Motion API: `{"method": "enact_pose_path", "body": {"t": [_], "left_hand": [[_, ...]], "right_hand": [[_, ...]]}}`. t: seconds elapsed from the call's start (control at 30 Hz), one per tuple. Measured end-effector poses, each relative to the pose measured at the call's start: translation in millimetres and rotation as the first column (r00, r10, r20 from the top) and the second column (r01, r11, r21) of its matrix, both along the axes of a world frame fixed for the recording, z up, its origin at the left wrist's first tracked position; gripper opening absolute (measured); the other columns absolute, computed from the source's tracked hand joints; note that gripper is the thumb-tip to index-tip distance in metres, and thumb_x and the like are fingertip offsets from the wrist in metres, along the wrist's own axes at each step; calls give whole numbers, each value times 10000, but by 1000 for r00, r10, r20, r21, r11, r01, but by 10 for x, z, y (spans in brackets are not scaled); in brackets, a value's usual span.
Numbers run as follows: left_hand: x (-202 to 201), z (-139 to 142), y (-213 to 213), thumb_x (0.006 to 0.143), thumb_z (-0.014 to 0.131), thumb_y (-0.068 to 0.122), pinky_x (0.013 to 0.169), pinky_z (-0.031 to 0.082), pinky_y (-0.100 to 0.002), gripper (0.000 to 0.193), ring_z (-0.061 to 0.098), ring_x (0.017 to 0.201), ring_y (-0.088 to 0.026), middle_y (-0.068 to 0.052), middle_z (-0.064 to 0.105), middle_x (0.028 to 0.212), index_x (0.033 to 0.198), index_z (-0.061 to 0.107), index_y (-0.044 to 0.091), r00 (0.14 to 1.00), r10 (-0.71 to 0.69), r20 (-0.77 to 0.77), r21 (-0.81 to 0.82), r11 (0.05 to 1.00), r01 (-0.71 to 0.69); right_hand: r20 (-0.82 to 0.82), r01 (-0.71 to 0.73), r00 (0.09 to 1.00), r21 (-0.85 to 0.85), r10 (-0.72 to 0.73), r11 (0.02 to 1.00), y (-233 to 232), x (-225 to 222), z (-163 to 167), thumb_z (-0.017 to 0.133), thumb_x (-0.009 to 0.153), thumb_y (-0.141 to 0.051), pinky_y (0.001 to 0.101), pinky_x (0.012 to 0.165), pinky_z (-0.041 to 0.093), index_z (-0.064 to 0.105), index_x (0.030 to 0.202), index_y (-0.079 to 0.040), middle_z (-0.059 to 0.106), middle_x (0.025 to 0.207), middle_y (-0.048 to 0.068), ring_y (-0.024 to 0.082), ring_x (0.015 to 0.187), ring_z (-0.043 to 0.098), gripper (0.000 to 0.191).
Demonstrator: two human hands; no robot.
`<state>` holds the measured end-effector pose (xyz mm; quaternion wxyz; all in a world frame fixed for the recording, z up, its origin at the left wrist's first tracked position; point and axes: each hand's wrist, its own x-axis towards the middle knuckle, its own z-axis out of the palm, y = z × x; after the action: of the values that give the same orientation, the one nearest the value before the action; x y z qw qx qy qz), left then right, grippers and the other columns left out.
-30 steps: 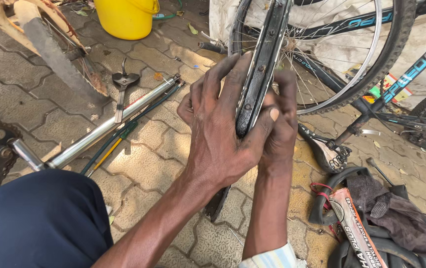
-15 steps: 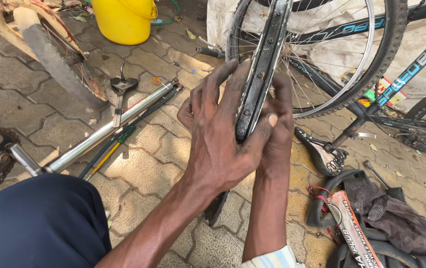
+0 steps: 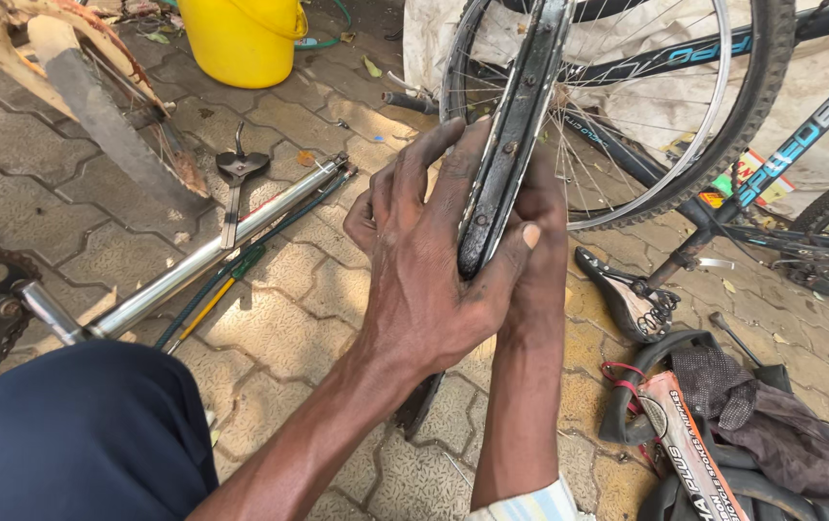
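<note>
Outdoor paved ground [image 3: 270,318], interlocking grey-tan blocks, bike repair clutter all around. Both hands clamp a dark bare wheel rim [image 3: 516,125], standing on edge and rising up out of frame. Left hand [image 3: 424,260] wraps the rim from the left side, fingers [image 3: 434,164] spread flat along it, thumb hooked round the near edge, nail showing. Right hand [image 3: 535,241] presses the opposite side, fingers mostly hidden behind the rim, so grip there is partly unclear but it is closed against the metal. Rim sits between the two palms, lower end dropping below the wrists toward the ground. Beyond the fingertips: a spoked bicycle wheel [image 3: 665,116] with tyre, part of a bike frame. Left of the left fingers: chrome tube [image 3: 212,256] lying flat, pliers [image 3: 238,174] just beside it, yellow bucket [image 3: 241,39] farther up. Right of the right hand: black saddle [image 3: 627,304], folded tyres with a dark rag [image 3: 772,425]. Navy trouser knee [image 3: 77,434] bottom left.
</note>
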<state>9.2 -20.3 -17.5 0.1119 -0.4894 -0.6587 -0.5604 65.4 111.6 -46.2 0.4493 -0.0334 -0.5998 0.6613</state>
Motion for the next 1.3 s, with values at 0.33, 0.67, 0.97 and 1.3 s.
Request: {"method": "enact_pose_path", "body": {"t": [0.33,0.67,0.97,1.3], "left_hand": [[-23,-89,61,893,708,350,1189,283,-671,800,358,1466,-415,-225,395,1548,1590,399,106,1000,-26,-4,15,1000,26],[44,-38,6,893,718,351,1159,266,-662,799,378,1430,-428,-256,386,1531,1575,398,85,1000,-16,-20,11,1000,16],[75,-45,4,928,692,330,1221,322,-606,796,423,1453,-390,-226,434,1538,1598,365,52,997,-80,-22,64,995,81],[-173,150,73,870,731,390,1088,252,-676,992,432,1357,-425,-318,455,1462,1568,200,-75,992,-116,38,-145,982,121]], "right_hand": [[-196,244,955,86,-224,966,-10,-55,-88,642,1043,-149,189,755,498,528,1087,-93,613,1097,23,64,919,596,135],[-39,-21,999,-60,18,998,60,19,-68,720,922,-487,218,805,572,573,1310,-37,685,1103,19,66,940,674,611],[-270,55,961,-11,-56,998,-113,44,-132,724,1043,-163,250,837,555,570,1098,-83,650,1052,35,82,952,637,182],[-107,189,980,248,-167,950,-191,107,-166,633,1073,12,238,900,540,580,1143,-59,640,1123,53,72,971,602,113]]}}
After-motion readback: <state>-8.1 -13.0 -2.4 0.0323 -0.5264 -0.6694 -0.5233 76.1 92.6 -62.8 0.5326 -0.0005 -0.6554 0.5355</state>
